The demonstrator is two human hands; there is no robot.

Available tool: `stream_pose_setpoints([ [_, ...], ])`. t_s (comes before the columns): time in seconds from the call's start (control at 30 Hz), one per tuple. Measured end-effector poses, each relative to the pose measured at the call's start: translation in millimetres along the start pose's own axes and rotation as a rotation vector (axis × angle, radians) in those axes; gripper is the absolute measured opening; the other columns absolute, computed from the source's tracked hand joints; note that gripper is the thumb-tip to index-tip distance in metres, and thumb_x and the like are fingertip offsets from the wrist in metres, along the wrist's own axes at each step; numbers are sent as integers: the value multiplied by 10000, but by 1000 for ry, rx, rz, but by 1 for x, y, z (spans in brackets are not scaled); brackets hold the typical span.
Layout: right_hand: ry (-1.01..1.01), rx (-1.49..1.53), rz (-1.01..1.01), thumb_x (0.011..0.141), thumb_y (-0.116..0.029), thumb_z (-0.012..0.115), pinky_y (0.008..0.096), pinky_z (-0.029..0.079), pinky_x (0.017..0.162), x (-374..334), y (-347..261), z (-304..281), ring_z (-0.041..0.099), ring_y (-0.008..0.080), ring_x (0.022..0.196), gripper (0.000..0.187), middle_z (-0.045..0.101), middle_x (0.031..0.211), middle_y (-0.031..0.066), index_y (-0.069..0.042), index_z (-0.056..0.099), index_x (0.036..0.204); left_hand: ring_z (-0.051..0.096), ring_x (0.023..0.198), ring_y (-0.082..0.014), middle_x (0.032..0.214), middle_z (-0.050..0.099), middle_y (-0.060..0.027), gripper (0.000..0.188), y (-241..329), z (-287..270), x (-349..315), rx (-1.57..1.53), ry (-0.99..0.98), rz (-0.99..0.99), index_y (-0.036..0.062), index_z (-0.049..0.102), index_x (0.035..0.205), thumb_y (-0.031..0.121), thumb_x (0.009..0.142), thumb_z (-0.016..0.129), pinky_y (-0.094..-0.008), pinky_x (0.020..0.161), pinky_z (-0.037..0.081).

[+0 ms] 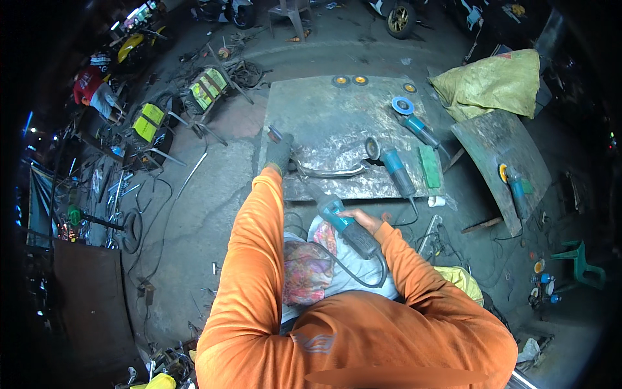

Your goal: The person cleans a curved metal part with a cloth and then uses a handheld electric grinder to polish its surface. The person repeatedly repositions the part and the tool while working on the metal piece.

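My left hand (278,154), in a dark glove, is closed near the table's left edge, around the left end of a curved shiny metal piece (334,172). A small round part (275,135) shows just beyond its fingers. My bare right hand (364,220) grips a teal and black power grinder (346,228) low over my lap. The tool's narrow front end points up and left toward the metal piece; its tip is hard to make out. Two more teal grinders lie on the metal-topped table (324,104), one with a grey disc (395,170), the other with a blue disc (403,106).
Several yellow-centred discs (360,80) lie along the table's far edge. A green strip (429,166) and a white cup-like piece (437,201) are at its right. Another grinder (516,191) rests on a tilted board (505,149). Cables trail on the floor; a person (94,87) bends at far left.
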State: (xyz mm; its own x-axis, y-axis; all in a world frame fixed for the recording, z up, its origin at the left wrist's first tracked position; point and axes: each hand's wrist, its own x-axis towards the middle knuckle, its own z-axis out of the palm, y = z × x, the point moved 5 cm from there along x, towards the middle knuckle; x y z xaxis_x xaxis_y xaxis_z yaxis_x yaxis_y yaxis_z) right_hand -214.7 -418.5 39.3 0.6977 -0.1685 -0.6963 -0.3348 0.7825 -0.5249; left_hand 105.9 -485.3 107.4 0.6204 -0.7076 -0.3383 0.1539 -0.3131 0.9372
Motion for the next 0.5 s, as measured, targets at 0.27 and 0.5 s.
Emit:
stream_pose_setpoints([
  [0.27,86,-61,-232,944,-346,681,381,589,593,-3,4,7,704,245,673,411,709,900,161,21,664,1129,634,620,-222,798,612,-79,207,-13,-10,-15,-204,74,-97,67,599,960,261,917,657,-405,492,536],
  [0.5,92,117,-103,888,-463,728,374,592,600,-29,30,-12,715,259,670,585,719,885,185,-11,606,1240,651,653,-245,775,603,-111,152,4,-70,-1,-424,195,135,25,592,878,164,902,647,-423,508,567],
])
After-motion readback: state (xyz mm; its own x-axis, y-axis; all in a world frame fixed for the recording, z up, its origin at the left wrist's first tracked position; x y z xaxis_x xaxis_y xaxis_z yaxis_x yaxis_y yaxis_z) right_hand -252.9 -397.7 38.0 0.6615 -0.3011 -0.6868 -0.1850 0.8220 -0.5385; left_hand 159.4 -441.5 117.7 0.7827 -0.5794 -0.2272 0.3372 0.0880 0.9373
